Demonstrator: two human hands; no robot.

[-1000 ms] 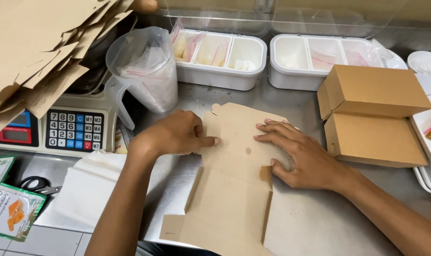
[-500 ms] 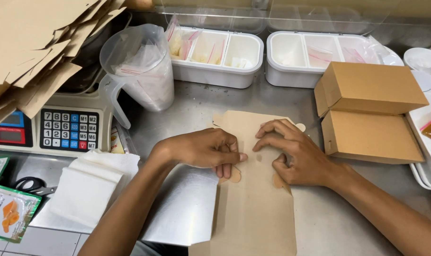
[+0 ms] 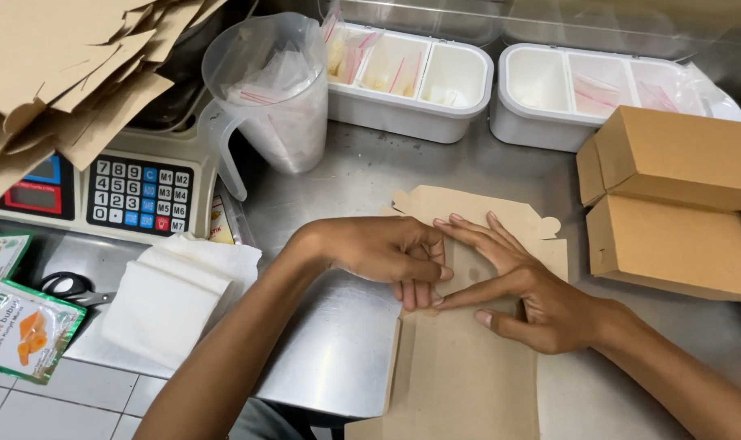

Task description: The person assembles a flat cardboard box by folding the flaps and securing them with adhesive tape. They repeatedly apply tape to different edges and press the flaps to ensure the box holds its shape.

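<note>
A flat brown cardboard box blank point(image 3: 468, 371) lies on the steel counter point(image 3: 338, 350), reaching from the counter's middle to its near edge. My left hand point(image 3: 383, 253) rests on the blank's left side with curled fingers pressing down on a fold. My right hand point(image 3: 521, 281) lies flat on the blank with fingers spread, fingertips touching my left hand's fingers. Both hands press the cardboard rather than lift it.
Two folded brown boxes point(image 3: 672, 204) are stacked at the right. Two white divided tubs point(image 3: 411, 77) point(image 3: 582, 94) stand at the back. A clear jug point(image 3: 265, 90) with plastic bags, a scale with keypad point(image 3: 134, 195), more cardboard blanks point(image 3: 53, 73), white napkins point(image 3: 175, 293), scissors point(image 3: 69, 287) and sachets point(image 3: 24, 326) are at left.
My hands moved together from apart on the blank to meeting at its middle. The blank's side flaps have been folded inward, making it narrower.
</note>
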